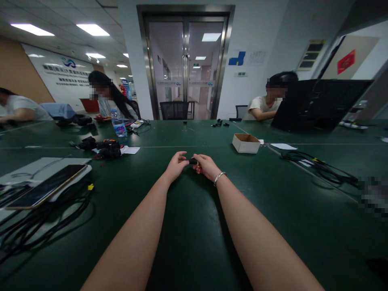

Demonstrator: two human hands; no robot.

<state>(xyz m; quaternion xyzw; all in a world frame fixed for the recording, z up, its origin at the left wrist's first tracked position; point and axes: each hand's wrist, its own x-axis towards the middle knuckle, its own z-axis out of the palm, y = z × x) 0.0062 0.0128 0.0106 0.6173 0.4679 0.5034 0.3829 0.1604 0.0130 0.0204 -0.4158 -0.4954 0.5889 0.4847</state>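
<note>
My left hand [175, 166] and my right hand [208, 166] meet over the green table in front of me. Between their fingertips is a small, dark, short piece [192, 161], too small to name. The right fingers are curled and pinch it from the right. On the left, my thumb lies against its other end, with the upper fingers bent and slightly apart; part of that grip is hidden. A silver bracelet [219, 178] circles my right wrist.
An open cardboard box [246, 144] stands ahead to the right, near black cables [321, 167]. Leftward are a phone [48, 186], coiled cables [45, 226], black gear [106, 148] and a water bottle [119, 124]. Several people sit around the table; a large black monitor [318, 105] stands right.
</note>
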